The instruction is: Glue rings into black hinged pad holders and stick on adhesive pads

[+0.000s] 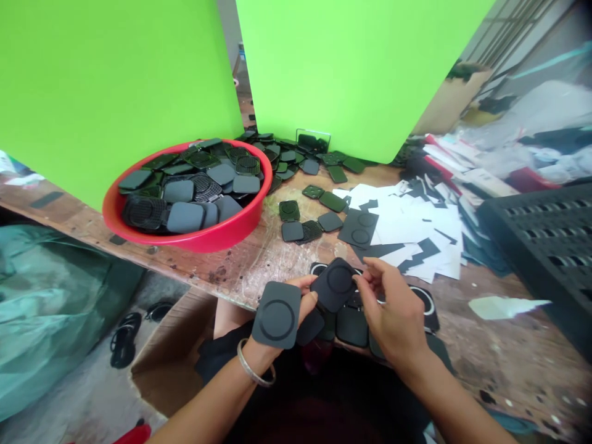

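My left hand [303,302] is closed on a small fan of dark grey square pads with a ring mark; the frontmost pad [276,314] faces me. My right hand [393,314] pinches the upper edge of another dark square pad [337,285] that sits on top of the stack in my left hand. Both hands hover over the near edge of a worn wooden table [250,259]. Several more dark pads [352,325] lie on the table just under my hands.
A red basin [217,234] full of dark square parts stands at the left. Loose pads [296,225] and a heap [296,154] lie behind it. White backing papers [416,234] spread to the right, beside a black crate [546,246]. Green boards [115,80] stand behind. A cardboard box [171,364] sits below the table.
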The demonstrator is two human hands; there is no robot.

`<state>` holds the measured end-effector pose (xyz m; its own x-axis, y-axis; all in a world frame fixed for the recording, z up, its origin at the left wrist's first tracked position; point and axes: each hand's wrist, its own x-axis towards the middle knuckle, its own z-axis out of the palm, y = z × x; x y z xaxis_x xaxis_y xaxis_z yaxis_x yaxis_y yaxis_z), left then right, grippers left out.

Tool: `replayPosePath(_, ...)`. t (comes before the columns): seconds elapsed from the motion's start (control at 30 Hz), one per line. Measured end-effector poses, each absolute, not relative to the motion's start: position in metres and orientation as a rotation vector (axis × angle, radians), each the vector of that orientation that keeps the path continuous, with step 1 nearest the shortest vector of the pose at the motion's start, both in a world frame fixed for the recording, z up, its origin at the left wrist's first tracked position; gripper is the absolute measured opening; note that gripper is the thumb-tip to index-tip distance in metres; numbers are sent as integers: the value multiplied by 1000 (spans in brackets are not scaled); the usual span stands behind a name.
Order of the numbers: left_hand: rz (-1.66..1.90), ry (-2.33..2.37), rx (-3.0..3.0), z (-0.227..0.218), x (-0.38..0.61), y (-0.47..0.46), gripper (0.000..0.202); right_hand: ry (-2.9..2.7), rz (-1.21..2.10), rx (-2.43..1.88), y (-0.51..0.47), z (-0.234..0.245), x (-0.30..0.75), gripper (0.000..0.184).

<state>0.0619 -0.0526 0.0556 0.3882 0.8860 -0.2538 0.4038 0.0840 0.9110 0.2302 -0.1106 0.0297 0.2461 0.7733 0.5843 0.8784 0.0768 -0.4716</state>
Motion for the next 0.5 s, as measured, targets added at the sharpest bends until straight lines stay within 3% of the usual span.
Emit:
replayPosePath(0.3,540,1147,1487,49,61,-52,28,-1186,403,-1753,-105,32,242,30)
replayPosePath(0.5,544,1102,1335,45,57,-56,32,-1088,1089,-1576,-99,43,247,38)
